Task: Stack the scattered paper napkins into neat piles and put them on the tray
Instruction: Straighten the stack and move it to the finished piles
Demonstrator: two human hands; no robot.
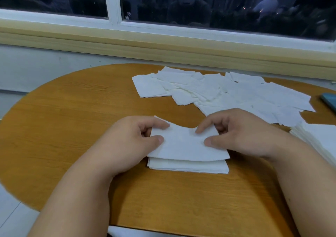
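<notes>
One napkin (pixel 183 144) was pinched at opposite edges by left hand (pixel 131 140) and right hand (pixel 241 136), just over the small pile (pixel 189 166) on the table (pixel 72 118), presumably to square it; scattered napkins (pixel 227 95) lay beyond

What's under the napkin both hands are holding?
A neat pile of napkins lies on the table beneath the held napkin. Only the pile's near edge shows; that napkin covers the rest.

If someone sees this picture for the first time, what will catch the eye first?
In the centre, the left hand and right hand pinch one white napkin over a small neat pile on the wooden table. Behind them, toward the far right, scattered napkins overlap loosely.
</notes>
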